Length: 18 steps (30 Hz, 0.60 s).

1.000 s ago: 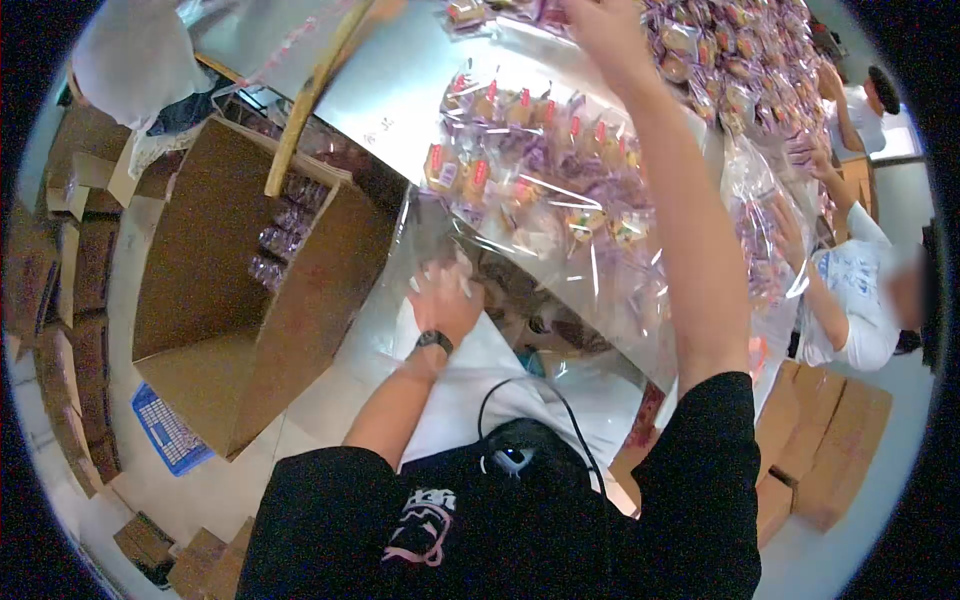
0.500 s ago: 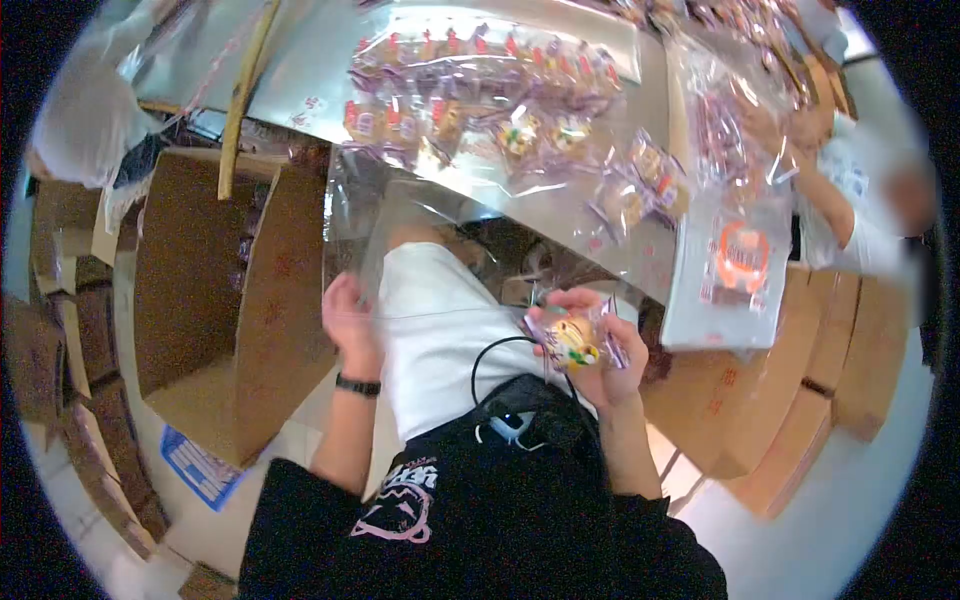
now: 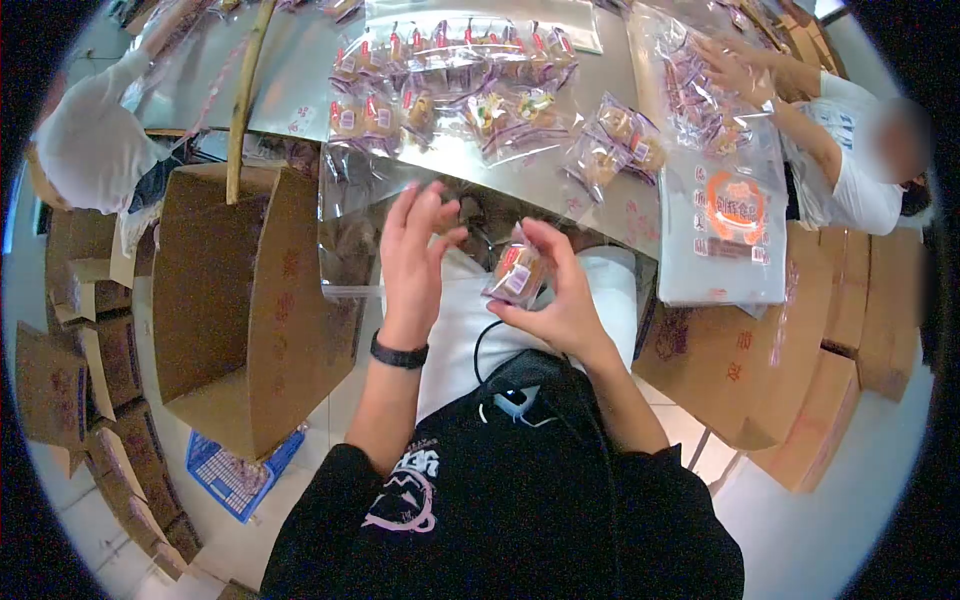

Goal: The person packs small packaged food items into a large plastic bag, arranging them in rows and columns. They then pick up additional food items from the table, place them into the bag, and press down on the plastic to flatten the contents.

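Note:
My right hand (image 3: 560,295) holds a small wrapped snack packet (image 3: 515,272) in front of my chest. Beside it, my left hand (image 3: 415,255) is raised with fingers spread, touching a large clear plastic bag (image 3: 345,255) that hangs from the table edge; whether it grips the film is unclear. On the steel table (image 3: 300,90) above lie rows of wrapped snacks inside clear bags (image 3: 445,85) and two loose packets (image 3: 615,145).
An open cardboard box (image 3: 235,300) stands at my left, with more cartons (image 3: 790,370) at right. A flat stack of printed bags (image 3: 725,235) overhangs the table. A person in white (image 3: 850,160) handles snacks at right; another person (image 3: 90,140) is at far left. A blue crate (image 3: 235,475) sits on the floor.
My right hand came back from the far snack pile to my chest with a packet. My left hand rose from the bag's lower edge to beside the packet.

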{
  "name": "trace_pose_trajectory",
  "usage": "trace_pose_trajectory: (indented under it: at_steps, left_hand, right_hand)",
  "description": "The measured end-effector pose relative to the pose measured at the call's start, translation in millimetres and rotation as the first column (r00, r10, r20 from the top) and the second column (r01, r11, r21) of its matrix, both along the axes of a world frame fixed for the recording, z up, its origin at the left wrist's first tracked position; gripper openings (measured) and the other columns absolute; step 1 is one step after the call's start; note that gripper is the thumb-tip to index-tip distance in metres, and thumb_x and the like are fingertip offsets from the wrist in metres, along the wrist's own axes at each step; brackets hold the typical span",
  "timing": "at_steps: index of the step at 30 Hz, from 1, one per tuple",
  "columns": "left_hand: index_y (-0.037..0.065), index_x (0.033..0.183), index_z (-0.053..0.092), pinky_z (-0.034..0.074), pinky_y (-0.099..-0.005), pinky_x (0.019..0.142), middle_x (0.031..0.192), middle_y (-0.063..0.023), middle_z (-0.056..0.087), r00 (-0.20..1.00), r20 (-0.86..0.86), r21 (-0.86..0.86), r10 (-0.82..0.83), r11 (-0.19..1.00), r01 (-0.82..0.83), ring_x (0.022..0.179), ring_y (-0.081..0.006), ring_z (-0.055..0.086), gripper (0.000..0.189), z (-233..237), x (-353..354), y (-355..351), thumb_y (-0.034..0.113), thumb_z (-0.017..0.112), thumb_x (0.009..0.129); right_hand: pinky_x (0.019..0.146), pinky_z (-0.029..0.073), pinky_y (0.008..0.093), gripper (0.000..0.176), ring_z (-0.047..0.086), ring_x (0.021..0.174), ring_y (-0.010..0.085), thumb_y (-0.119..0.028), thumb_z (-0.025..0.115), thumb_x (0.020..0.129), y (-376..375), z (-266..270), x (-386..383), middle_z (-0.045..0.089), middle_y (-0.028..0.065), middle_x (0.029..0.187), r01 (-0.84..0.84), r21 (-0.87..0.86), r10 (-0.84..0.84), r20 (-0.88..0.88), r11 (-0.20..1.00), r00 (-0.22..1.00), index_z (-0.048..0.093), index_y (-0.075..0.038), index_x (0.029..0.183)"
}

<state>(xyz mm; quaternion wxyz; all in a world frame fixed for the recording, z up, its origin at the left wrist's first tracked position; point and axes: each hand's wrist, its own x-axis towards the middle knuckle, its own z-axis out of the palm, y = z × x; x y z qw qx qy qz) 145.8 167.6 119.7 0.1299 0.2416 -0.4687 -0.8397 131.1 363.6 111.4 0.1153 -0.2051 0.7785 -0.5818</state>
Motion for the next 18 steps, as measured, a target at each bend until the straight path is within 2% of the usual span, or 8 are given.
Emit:
trace_pose_trajectory:
  at_steps: [1,2,5,8,9,12,16,18]
  left_hand:
    - [0.002,0.138,0.057,0.054,-0.0378,0.089,0.134,-0.0124,0.064,0.998,-0.054,0.034,0.011,0.999,-0.009,0.108,-0.0227,0.066,0.044,1.3,-12.7,-2.1,0.031,0.062,0.105]
    - [0.003,0.134,0.059,0.054,-0.0379,0.089,0.131,-0.0113,0.066,0.999,-0.053,0.027,0.000,1.000,0.002,0.107,-0.0222,0.067,0.040,0.2,-19.2,-5.4,0.031,0.062,0.105]
    - [0.007,0.114,0.067,0.055,-0.0377,0.087,0.119,-0.0072,0.072,0.999,-0.037,0.028,-0.029,0.999,0.030,0.105,-0.0199,0.067,0.026,-0.6,-24.7,-14.3,0.030,0.061,0.105]
    - [0.005,0.105,0.071,0.055,-0.0325,0.082,0.115,-0.0072,0.074,0.996,-0.084,0.168,-0.020,0.985,0.034,0.100,-0.0139,0.067,0.022,8.3,-28.5,-19.9,0.025,0.061,0.105]
    - [0.005,0.105,0.071,0.055,-0.0322,0.082,0.115,-0.0076,0.074,0.995,-0.096,0.147,-0.014,0.989,0.028,0.100,-0.0139,0.066,0.021,9.0,-29.9,-23.1,0.024,0.061,0.105]
    - [0.005,0.105,0.070,0.055,-0.0328,0.083,0.119,-0.0088,0.073,0.993,-0.116,0.026,0.020,1.000,-0.017,0.101,-0.0153,0.066,0.020,8.7,-34.8,-29.2,0.022,0.060,0.105]
    - [0.005,0.107,0.069,0.054,-0.0336,0.087,0.126,-0.0107,0.070,0.985,-0.140,-0.244,0.099,0.961,-0.132,0.106,-0.0171,0.067,0.018,20.6,-35.9,-24.6,0.020,0.059,0.105]
    - [0.003,0.107,0.070,0.053,-0.0331,0.092,0.129,-0.0114,0.069,0.973,-0.202,-0.344,0.114,0.922,-0.179,0.109,-0.0170,0.066,0.017,23.7,-35.6,-23.4,0.017,0.060,0.103]
  right_hand:
    - [0.109,0.045,0.0351,0.097,0.058,0.127,0.0246,-0.010,0.092,0.073,1.8,-8.4,-2.9,0.053,0.0149,0.143,-0.047,-0.058,0.050,0.042,0.997,0.998,0.038,-0.006,0.153]
    - [0.106,0.047,0.0341,0.093,0.060,0.123,0.0231,-0.010,0.090,0.076,2.7,-15.8,-5.5,0.054,0.0148,0.142,-0.004,-0.248,0.075,0.279,0.969,0.957,0.039,-0.006,0.153]
    - [0.091,0.054,0.0312,0.075,0.066,0.104,0.0189,-0.014,0.082,0.086,-6.0,-1.9,-8.4,0.058,0.0137,0.134,0.253,-0.561,0.322,0.726,0.788,0.607,0.045,-0.010,0.150]
    - [0.098,0.051,0.0356,0.076,0.062,0.113,0.0249,-0.023,0.089,0.081,-27.0,-28.1,-14.9,0.061,0.0120,0.124,0.051,-0.377,0.151,0.488,0.925,0.860,0.050,-0.010,0.145]
    - [0.102,0.049,0.0395,0.078,0.058,0.116,0.0278,-0.029,0.092,0.078,-34.2,-30.6,-17.5,0.056,0.0121,0.120,0.050,-0.089,-0.027,0.236,0.995,0.971,0.051,-0.009,0.141]
    - [0.105,0.046,0.0428,0.076,0.053,0.118,0.0294,-0.034,0.093,0.076,-52.7,-1.0,-30.4,0.051,0.0132,0.120,0.137,0.055,-0.136,-0.013,0.989,0.991,0.054,-0.008,0.135]
    - [0.109,0.042,0.0442,0.062,0.051,0.119,0.0376,-0.012,0.079,0.080,-72.6,-9.7,-57.4,0.049,0.0190,0.126,0.090,-0.144,-0.095,-0.029,0.985,0.995,0.050,-0.006,0.134]
    - [0.108,0.042,0.0457,0.059,0.051,0.119,0.0407,-0.003,0.071,0.077,-83.6,-11.0,-64.8,0.050,0.0217,0.124,0.214,-0.162,-0.233,-0.110,0.963,0.966,0.050,-0.004,0.132]
